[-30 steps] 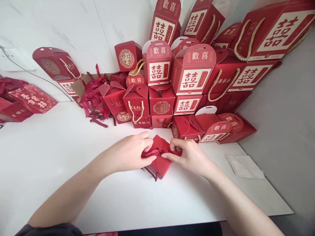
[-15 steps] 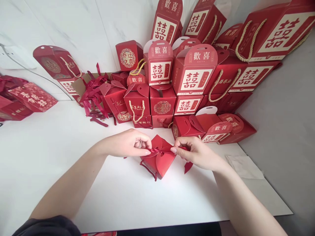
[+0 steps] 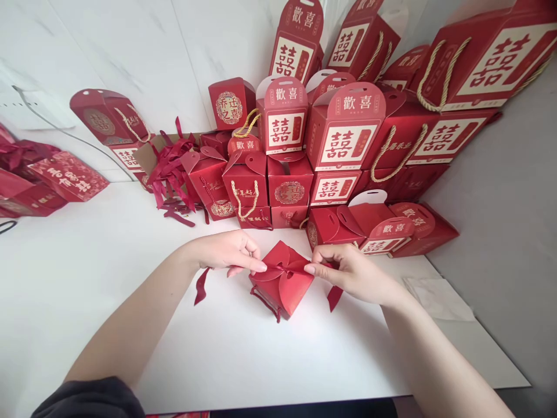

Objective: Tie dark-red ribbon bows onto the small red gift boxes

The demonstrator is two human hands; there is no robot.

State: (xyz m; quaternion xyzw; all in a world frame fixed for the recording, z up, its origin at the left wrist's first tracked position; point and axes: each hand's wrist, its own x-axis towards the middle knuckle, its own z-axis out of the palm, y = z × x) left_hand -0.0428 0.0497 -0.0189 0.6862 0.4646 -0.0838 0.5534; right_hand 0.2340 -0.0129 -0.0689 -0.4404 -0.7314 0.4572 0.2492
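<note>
A small box (image 3: 282, 284) sits on the bench (image 3: 87, 278), between the left hand (image 3: 230, 252) and right hand (image 3: 348, 273). Behind it, stacked boxes (image 3: 343, 133) stand against the wall (image 3: 130, 58). A ribbon pile (image 3: 172, 168) lies left of them, a paper sheet (image 3: 439, 299) at right.

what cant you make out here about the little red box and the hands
Head view only:
- Knot on the small red box: hidden between left hand and right hand.
- Ribbon grip: covered by fingers.
- Box contents: flaps closed.
- Box front print: faces away.
</note>
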